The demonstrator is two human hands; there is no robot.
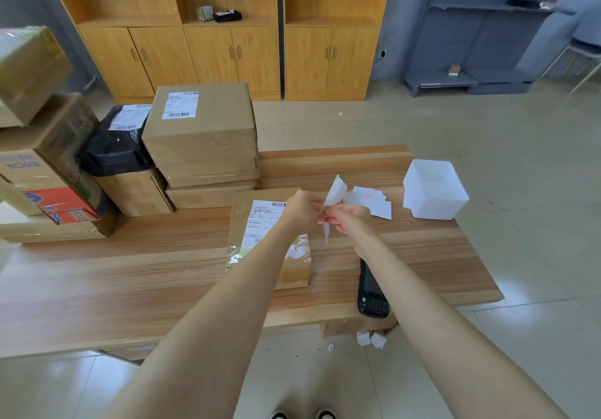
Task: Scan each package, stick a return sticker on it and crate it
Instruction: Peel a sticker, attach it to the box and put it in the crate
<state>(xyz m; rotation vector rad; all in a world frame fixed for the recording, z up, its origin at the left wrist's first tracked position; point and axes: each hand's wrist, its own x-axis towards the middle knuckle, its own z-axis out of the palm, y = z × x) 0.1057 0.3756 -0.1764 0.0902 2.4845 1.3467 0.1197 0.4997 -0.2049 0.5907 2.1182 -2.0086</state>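
A flat brown package (pixel 240 223) with a white shipping label (pixel 263 218) lies on the wooden table (pixel 130 272) in front of me. Above its right edge, my left hand (pixel 300 209) and my right hand (pixel 349 220) meet and pinch a white return sticker (pixel 335 191), which curls upward while a strip of its backing hangs down between them. More white stickers (pixel 374 202) lie loose on the table just beyond my right hand. A black handheld scanner (pixel 372 292) rests at the table's front edge under my right forearm.
Stacked cardboard boxes (pixel 201 132) and a black bagged parcel (pixel 115 145) fill the table's left and back. A white plastic bin (pixel 434 189) stands at the right. Paper scraps (pixel 370 339) lie on the tiled floor. Wooden cabinets (pixel 227 44) line the wall.
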